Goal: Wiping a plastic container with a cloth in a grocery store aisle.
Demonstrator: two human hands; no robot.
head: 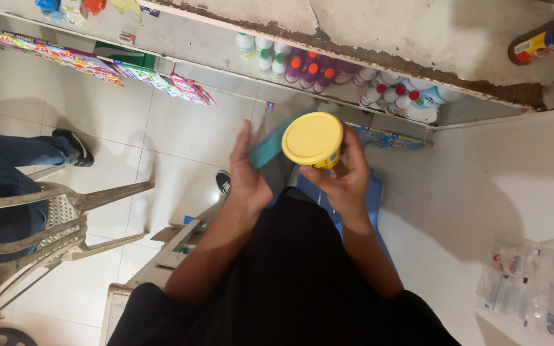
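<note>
Gripping a yellow-lidded tub (313,139), the right hand (344,181); left hand (249,176) clutches a teal cloth (269,148).

a round tub with a yellow lid (313,138) is gripped upright in the right hand (344,182); a teal-edged grey cloth (270,150) is pressed against its side by the left hand (248,176).

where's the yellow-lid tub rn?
Head view, centre: the tub is held up in the right hand, with the left hand pressing a teal-grey cloth against its side, below the bottle shelf.
</note>
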